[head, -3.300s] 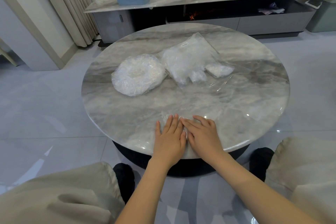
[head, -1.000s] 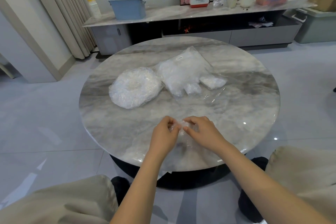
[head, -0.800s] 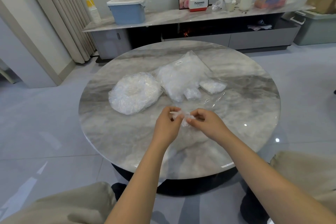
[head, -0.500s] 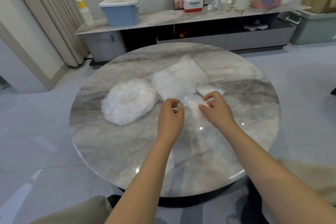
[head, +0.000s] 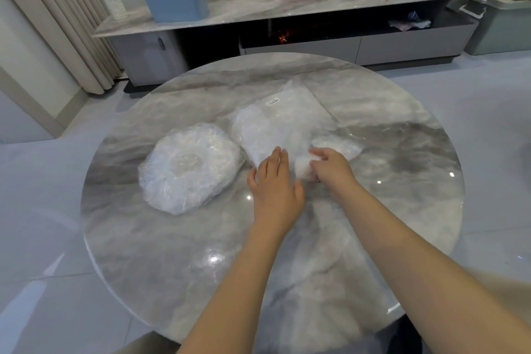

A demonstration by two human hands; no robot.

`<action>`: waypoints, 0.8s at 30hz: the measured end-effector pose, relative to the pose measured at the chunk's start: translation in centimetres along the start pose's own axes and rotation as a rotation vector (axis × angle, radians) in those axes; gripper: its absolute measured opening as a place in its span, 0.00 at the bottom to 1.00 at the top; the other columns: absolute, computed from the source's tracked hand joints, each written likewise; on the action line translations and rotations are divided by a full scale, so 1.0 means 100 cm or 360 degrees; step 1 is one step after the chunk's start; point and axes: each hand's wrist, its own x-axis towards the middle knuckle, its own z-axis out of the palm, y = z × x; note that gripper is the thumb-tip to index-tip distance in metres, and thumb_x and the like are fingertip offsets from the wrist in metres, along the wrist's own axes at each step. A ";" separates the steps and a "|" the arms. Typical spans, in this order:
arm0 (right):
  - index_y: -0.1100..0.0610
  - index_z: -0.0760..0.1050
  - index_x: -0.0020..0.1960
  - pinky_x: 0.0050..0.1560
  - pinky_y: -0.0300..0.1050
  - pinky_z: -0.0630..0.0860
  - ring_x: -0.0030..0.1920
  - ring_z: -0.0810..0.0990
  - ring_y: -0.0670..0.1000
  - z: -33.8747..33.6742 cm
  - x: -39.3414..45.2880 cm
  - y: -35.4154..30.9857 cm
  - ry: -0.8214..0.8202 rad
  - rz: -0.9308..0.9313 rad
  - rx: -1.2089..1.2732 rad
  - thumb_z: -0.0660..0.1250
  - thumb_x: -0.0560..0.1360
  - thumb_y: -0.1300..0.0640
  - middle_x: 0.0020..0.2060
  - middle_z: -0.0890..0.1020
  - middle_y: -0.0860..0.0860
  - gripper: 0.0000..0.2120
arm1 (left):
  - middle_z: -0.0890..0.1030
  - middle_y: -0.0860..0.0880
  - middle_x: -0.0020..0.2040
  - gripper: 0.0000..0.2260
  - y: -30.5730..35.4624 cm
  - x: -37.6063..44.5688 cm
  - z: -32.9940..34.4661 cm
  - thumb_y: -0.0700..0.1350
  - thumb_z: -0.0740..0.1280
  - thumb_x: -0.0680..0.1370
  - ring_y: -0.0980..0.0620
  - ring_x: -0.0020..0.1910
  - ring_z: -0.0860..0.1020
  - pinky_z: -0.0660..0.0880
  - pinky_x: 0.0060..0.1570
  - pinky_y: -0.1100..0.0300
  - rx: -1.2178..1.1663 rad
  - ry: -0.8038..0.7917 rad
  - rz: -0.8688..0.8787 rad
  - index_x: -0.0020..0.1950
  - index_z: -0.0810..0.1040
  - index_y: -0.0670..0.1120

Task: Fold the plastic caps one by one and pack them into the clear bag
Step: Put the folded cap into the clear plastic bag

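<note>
from the head view, the round grey marble table (head: 172, 267) carries a flat clear plastic bag (head: 284, 121) with a small white label near its far end and what looks like folded caps already inside, so part of the packing seems done. the right hand (head: 330, 165) curls its fingers round a small folded white plastic cap (head: 301, 167) right at the bag's near edge. the left hand (head: 274, 181) lies flat with straight fingers, resting on the bag's near part and holding nothing. another small folded bundle (head: 336, 145) lies just behind the right hand; whether it is inside the bag i cannot tell. to the left, a thick round stack of unfolded clear plastic caps (head: 186, 167) waits, so by my judgement most folding remains
</note>
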 end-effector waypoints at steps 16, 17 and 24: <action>0.60 0.75 0.59 0.47 0.32 0.64 0.48 0.72 0.52 0.040 0.065 0.013 0.0457 -0.0516 -0.0321 0.60 0.77 0.64 0.58 0.67 0.57 0.13 | 0.73 0.47 0.69 0.26 -0.005 -0.003 0.020 0.50 0.54 0.73 0.50 0.65 0.72 0.60 0.67 0.45 -0.0051 0.0222 0.0124 0.69 0.71 0.42; 0.61 0.76 0.59 0.49 0.35 0.66 0.49 0.73 0.55 0.042 0.069 0.012 0.0425 -0.0532 -0.0419 0.60 0.77 0.63 0.58 0.67 0.59 0.12 | 0.73 0.47 0.69 0.26 -0.006 -0.003 0.020 0.49 0.54 0.73 0.50 0.64 0.73 0.62 0.67 0.44 -0.0040 0.0209 0.0120 0.69 0.71 0.42; 0.52 0.70 0.69 0.63 0.50 0.62 0.62 0.66 0.60 0.042 0.058 0.016 0.0389 -0.0576 -0.0913 0.59 0.79 0.55 0.63 0.68 0.58 0.19 | 0.71 0.45 0.70 0.26 -0.016 -0.009 0.020 0.49 0.55 0.72 0.49 0.65 0.71 0.64 0.66 0.41 -0.0038 0.0148 0.0134 0.68 0.72 0.44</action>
